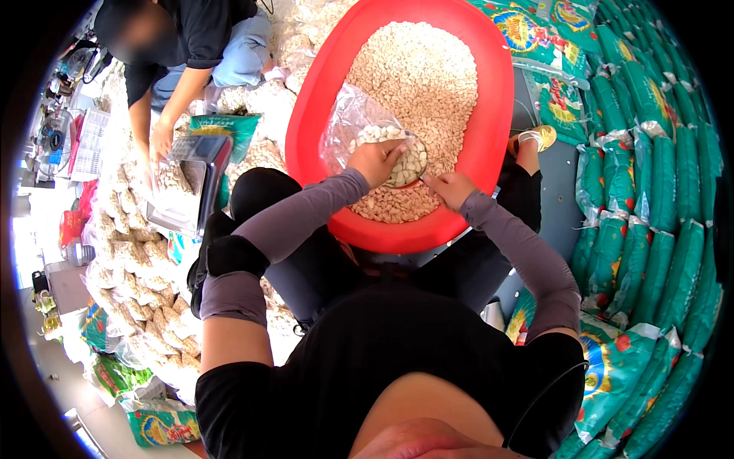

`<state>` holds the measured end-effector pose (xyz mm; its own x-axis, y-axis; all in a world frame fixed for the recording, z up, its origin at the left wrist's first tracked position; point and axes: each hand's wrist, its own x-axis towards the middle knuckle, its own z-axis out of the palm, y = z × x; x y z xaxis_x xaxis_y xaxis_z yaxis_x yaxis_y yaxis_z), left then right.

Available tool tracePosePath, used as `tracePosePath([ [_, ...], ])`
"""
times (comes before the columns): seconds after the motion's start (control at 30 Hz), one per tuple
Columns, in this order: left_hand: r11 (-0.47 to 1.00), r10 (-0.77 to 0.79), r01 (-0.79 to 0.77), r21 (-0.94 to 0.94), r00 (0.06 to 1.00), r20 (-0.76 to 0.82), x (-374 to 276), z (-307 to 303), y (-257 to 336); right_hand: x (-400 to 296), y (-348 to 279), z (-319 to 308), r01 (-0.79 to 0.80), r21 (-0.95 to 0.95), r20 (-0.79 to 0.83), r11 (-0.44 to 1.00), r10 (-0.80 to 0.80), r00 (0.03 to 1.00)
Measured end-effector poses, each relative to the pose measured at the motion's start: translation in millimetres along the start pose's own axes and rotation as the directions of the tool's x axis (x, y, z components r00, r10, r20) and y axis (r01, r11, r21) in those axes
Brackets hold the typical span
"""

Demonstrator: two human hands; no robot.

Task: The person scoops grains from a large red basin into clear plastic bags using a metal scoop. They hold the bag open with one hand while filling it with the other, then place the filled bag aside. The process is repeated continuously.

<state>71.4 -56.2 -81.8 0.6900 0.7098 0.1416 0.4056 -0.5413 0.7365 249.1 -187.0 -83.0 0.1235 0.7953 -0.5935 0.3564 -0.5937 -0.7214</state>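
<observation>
A large red plastic tub (312, 115) stands before me with a heap of pale seeds or nuts (418, 74) in it. Over its near half, my left hand (375, 160) grips the rim of a clear plastic bag (350, 117), which lies open inside the tub. At the bag's mouth is a round scoop or sieve (410, 166) full of the pale pieces; whether its bottom is mesh I cannot tell. Its edge meets the fingers of my right hand (450, 188), which pinch what seems to be its handle. Some pieces are inside the bag.
At the upper left a co-worker (195, 34) handles a filled clear bag at a weighing scale (200, 149). Many filled clear bags (155, 310) lie on the left. Green printed sacks (665, 183) are stacked along the right. A yellow shoe (545, 137) is beside the tub.
</observation>
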Motion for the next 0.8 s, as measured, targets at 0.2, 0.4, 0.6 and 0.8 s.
tracePosePath([
  [0.2,0.766,-0.468,0.42,-0.487,0.883,0.027,9.5,0.0,8.7,6.5,-55.0,2.5,0.212,-0.716,-0.024,0.665,-0.326,0.945],
  [0.4,0.482,-0.754,0.529,-0.698,0.657,-0.022,28.3,-53.4,-56.9,-46.3,-81.9,14.1,0.069,-0.992,-0.031,0.105,-0.741,0.67],
  [0.6,0.38,-0.771,0.514,-0.769,0.636,0.044,9.1,-113.8,-39.8,-53.5,-64.2,-56.4,0.278,-0.397,-0.272,0.875,-0.401,0.875],
  [0.8,0.372,-0.734,0.466,-0.803,0.677,0.052,9.6,-137.3,-38.8,88.2,110.5,-47.1,0.213,-0.62,0.127,0.755,-0.171,0.977],
])
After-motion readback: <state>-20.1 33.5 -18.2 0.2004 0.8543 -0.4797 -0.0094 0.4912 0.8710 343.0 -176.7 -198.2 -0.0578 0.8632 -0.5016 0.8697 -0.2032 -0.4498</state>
